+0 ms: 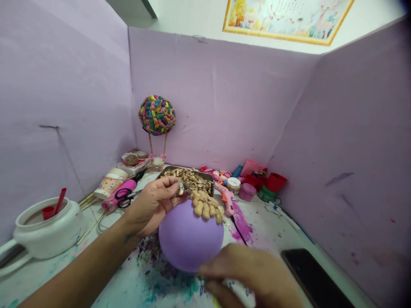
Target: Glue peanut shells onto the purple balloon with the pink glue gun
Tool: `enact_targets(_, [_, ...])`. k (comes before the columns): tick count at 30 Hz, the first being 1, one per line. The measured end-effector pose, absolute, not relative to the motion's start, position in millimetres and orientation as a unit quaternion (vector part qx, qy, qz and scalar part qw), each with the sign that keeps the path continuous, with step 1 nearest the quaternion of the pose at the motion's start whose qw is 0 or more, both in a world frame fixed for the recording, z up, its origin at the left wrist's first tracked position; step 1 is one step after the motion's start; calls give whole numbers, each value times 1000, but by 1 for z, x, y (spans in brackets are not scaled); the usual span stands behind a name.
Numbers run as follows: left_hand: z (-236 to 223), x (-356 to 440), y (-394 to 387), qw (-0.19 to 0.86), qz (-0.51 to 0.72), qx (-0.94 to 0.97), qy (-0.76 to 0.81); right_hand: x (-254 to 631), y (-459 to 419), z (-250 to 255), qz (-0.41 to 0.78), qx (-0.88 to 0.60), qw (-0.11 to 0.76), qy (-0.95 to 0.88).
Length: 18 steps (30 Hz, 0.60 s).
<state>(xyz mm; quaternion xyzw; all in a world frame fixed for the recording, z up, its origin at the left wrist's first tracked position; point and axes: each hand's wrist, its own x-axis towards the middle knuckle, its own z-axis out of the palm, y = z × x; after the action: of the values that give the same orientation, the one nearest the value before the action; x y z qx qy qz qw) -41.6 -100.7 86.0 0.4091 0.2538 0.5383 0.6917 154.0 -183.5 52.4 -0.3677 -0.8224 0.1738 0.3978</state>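
Note:
A purple balloon [189, 237] rests on the paint-stained table, its far upper side partly covered with peanut shells [207, 207]. My left hand [159, 201] is at the balloon's upper left, with thumb and fingers pinching a peanut shell [181, 188] just above its surface. My right hand [247, 271] is low in front, close to the balloon's lower right edge. Motion smears its fingers, so whether they hold anything is unclear. Behind the balloon is a metal tray [211, 188] full of peanut shells. A pink glue gun [227, 200] lies to the right of the tray.
Black-handled scissors [125, 198], a pink bottle [117, 197], paper cups [111, 183] and a white pot [51, 233] stand left. A colourful ball on sticks [157, 115] is at the back. Small tubs [247, 191] and a phone [316, 278] lie right. Purple panels [221, 102] enclose the table.

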Motion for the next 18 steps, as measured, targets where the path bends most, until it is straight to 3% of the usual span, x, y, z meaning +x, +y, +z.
enact_targets(3, [87, -41, -105, 707, 514, 417, 249, 162, -171, 66, 109, -501, 529, -676])
enact_targets(5, [88, -40, -109, 716, 498, 421, 251, 166, -155, 69, 112, -533, 553, -631])
enact_targets(12, [91, -35, -125, 703, 471, 443, 297, 158, -128, 45, 413, -440, 412, -683])
enact_targets(18, [93, -38, -129, 639, 462, 516, 335, 154, -133, 49, 510, -402, 412, -640])
